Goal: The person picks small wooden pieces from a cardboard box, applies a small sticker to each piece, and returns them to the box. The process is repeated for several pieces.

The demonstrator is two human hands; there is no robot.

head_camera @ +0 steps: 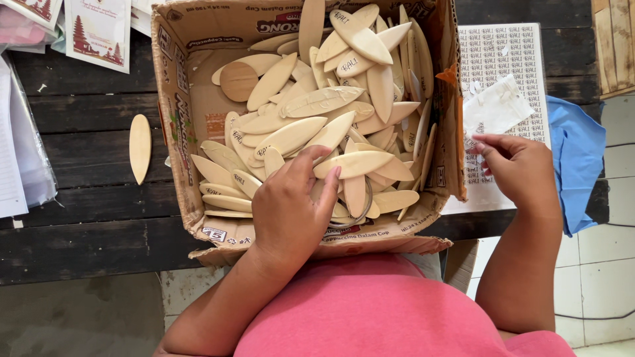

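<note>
- Both hands work at the near edge of a dark plank surface (86, 172); the left hand (291, 208) reaches into an open brown cardboard box (173, 132), palm down, fingers curled and slightly spread over the heap inside.
- Its fingertips touch a pale oval wooden piece (354, 163) lying crosswise near the box's middle; whether they grip it or only rest on it cannot be told.
- At the right, the right hand (519, 168) is outside the box, its thumb and fingertips brought together, pinching the lower edge of a small clear plastic bag (495, 109).
- That bag lies over a white printed sheet (503, 46) patterned with rows of small lettering, just right of the box.
- A pink shirt (390, 311) fills the near bottom of the view, below the box's front wall.
- Filling the box is a loose pile of flat, leaf-shaped pale wooden pieces (317, 102), many overlapping, some standing on edge along the right wall; one round wooden disc (238, 80) lies at the far left of the pile.
- Left of the box, a single wooden oval (139, 147) lies alone on the planks.
- A blue cloth (579, 158) hangs at the far right edge.
- White papers (20, 152) rest at the left, with printed cards (98, 30) beyond them.
</note>
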